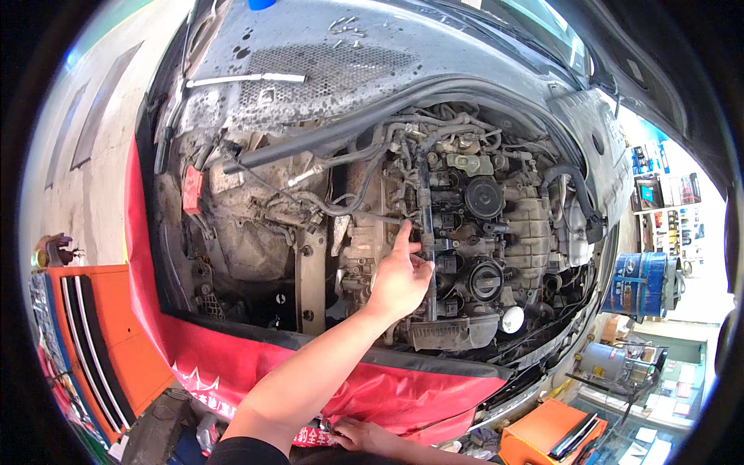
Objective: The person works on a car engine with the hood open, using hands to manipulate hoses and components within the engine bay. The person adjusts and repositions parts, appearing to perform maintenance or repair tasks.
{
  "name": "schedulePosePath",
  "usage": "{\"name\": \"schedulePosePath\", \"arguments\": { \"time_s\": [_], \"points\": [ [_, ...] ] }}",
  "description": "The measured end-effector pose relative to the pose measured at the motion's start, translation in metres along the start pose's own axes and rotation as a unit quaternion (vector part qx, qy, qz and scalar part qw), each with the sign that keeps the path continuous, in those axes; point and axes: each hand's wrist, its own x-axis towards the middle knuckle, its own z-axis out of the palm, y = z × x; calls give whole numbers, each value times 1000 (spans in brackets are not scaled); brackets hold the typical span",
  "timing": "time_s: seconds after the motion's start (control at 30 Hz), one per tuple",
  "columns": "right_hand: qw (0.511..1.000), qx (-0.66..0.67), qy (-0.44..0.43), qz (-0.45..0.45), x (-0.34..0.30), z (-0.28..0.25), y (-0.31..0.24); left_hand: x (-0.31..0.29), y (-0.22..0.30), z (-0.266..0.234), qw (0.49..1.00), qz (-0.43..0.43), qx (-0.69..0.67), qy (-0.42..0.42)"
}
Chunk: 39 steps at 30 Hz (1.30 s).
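My left hand (399,283) reaches over the engine (473,232), with its index finger stretched out and the other fingers bent. That fingertip touches or almost touches the parts beside a long dark rail (428,209) along the engine. No tool shows in this hand. Low in the view, my right hand (364,435) lies against the red fender cover (418,391). Its fingers are curled by a small dark metallic piece, too small to name. To the right of the rail are a round black cap (483,197) and a second round black part (486,280).
A silver bar-like tool (248,79) and several small bolts (345,29) lie on the wet panel beyond the engine bay. An orange tool cabinet (116,333) stands at left. At right are a blue drum (639,284) and an orange cart (546,434). Hoses (341,208) cross the bay.
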Motion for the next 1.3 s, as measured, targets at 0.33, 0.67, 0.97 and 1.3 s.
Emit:
{"name": "schedulePosePath", "arguments": {
  "time_s": [0.33,0.67,0.97,1.3],
  "points": [
    [905,331,182,198,-78,-213,-135,19,-39,-22,988,28,-73,-135],
    [876,-346,319,105,63,-384,-209,-4,-38,-6,989,93,-105,-52],
    [839,-474,243,109,221,-428,-151,-8,-40,3,983,141,-109,-40],
    [810,-538,209,107,258,-427,-124,-7,-43,4,977,150,-131,-69]
  ]
}}
